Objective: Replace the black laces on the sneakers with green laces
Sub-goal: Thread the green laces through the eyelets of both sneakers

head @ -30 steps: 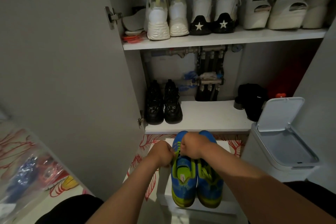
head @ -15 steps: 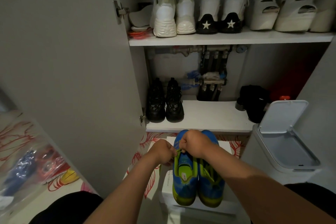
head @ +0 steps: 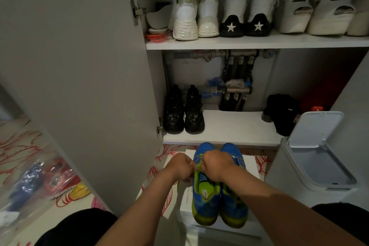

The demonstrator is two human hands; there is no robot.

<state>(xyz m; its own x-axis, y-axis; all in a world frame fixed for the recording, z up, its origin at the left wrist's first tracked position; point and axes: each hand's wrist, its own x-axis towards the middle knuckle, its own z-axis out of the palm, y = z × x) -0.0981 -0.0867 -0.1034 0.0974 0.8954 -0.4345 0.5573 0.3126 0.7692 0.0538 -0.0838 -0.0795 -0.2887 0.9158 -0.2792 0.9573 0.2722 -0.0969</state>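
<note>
One open cupboard (head: 79, 66) fills twelve o'clock, with two flat white shelves (head: 239, 43): three pale pairs (head: 231, 12) above, one chunky black pair (head: 183, 112) below. One white flip-lid bin (head: 279, 175) stands at four o'clock. At six, two blue-and-lime mesh sneakers (head: 203, 201) sit on one white shoebox (head: 249, 164). The left hand (head: 179, 167) and right hand (head: 216, 164), fingers curled, pinch the green lace (head: 197, 168) and hide the eyelets.
</note>
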